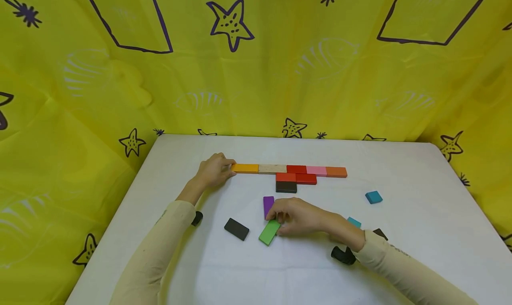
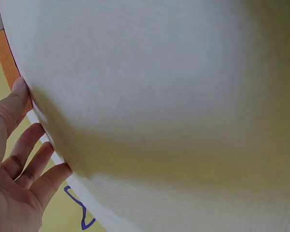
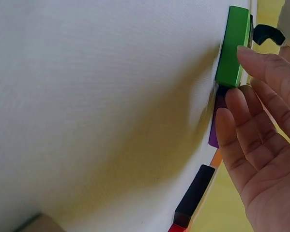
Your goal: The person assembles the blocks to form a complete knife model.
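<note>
My left hand [image 1: 216, 169] is at the left end of a row of flat blocks, thumb and finger pinching the end of the yellow-orange block [image 1: 245, 168]. Its other fingers are spread behind the row in the left wrist view. My right hand [image 1: 300, 215] is at the upper right end of the green block [image 1: 269, 232], thumb along one side and fingertips at the end. A purple block [image 1: 268, 206] lies just behind, partly covered by the fingers. From the yellow-orange block rightward, the row holds a wooden block [image 1: 272, 169], a red [image 1: 296, 169], a pink [image 1: 317, 170] and an orange block [image 1: 337, 172].
Below the row sit an orange-red block [image 1: 286, 177], a red block [image 1: 306, 179] and a black one [image 1: 286, 187]. Another black block [image 1: 237, 229] lies left of the green one. Blue blocks [image 1: 374, 197] lie at the right. A yellow patterned curtain [image 1: 256, 82] hangs behind the white table [image 1: 256, 278].
</note>
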`<action>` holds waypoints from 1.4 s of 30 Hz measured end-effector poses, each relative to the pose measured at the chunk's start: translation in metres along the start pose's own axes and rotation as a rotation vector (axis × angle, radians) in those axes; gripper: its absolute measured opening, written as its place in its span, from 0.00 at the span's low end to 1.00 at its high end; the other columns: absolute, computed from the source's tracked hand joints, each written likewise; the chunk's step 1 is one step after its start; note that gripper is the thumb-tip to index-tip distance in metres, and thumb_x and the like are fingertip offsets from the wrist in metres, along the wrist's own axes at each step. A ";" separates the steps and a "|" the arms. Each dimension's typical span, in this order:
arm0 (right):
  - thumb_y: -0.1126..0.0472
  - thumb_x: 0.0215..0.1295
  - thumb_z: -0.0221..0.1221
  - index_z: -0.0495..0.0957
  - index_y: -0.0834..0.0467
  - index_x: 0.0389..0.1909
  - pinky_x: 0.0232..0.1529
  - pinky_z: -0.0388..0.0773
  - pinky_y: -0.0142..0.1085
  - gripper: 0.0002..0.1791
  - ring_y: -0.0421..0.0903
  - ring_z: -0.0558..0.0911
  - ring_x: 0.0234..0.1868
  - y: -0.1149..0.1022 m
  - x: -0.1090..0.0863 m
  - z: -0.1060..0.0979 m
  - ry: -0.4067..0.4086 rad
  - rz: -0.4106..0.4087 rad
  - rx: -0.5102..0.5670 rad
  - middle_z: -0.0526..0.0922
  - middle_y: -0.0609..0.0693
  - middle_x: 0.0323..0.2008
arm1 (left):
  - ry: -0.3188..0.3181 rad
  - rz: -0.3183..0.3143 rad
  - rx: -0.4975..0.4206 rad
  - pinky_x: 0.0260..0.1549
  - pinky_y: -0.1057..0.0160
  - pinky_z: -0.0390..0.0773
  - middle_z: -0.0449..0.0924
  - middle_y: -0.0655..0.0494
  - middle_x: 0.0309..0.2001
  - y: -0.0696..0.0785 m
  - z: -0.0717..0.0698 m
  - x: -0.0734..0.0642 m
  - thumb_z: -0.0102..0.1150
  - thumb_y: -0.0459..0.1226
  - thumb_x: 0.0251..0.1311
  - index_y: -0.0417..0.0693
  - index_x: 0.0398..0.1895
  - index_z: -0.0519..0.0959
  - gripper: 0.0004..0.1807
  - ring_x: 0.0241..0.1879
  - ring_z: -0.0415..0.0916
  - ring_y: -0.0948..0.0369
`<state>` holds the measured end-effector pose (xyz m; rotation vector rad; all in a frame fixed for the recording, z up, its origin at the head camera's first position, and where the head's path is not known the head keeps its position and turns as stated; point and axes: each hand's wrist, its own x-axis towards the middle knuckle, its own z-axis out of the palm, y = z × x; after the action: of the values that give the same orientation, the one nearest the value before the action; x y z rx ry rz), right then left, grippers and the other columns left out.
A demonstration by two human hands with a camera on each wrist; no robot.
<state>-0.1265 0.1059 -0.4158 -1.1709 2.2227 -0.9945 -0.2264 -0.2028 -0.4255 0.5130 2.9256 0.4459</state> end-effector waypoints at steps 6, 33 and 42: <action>0.69 0.57 0.73 0.84 0.55 0.48 0.45 0.79 0.33 0.18 0.40 0.79 0.41 0.001 -0.002 0.002 -0.001 0.009 -0.022 0.82 0.42 0.41 | 0.006 -0.003 0.007 0.37 0.54 0.73 0.77 0.51 0.44 0.001 0.000 0.000 0.66 0.47 0.67 0.54 0.60 0.84 0.20 0.43 0.71 0.55; 0.60 0.57 0.75 0.85 0.54 0.43 0.44 0.77 0.30 0.14 0.35 0.77 0.39 -0.004 -0.016 0.007 0.025 0.090 -0.163 0.80 0.38 0.37 | 0.015 0.003 0.004 0.37 0.53 0.74 0.77 0.51 0.44 0.001 0.000 -0.003 0.66 0.47 0.68 0.54 0.59 0.84 0.19 0.43 0.71 0.55; 0.60 0.56 0.75 0.84 0.49 0.44 0.45 0.78 0.33 0.15 0.36 0.78 0.41 -0.002 -0.031 -0.001 0.086 0.161 -0.115 0.80 0.35 0.37 | 0.004 -0.015 -0.003 0.38 0.54 0.72 0.77 0.52 0.44 0.001 0.001 -0.001 0.66 0.47 0.67 0.54 0.60 0.84 0.20 0.42 0.71 0.55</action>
<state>-0.1090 0.1313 -0.4119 -0.9940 2.4268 -0.8778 -0.2246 -0.2019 -0.4255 0.4907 2.9296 0.4499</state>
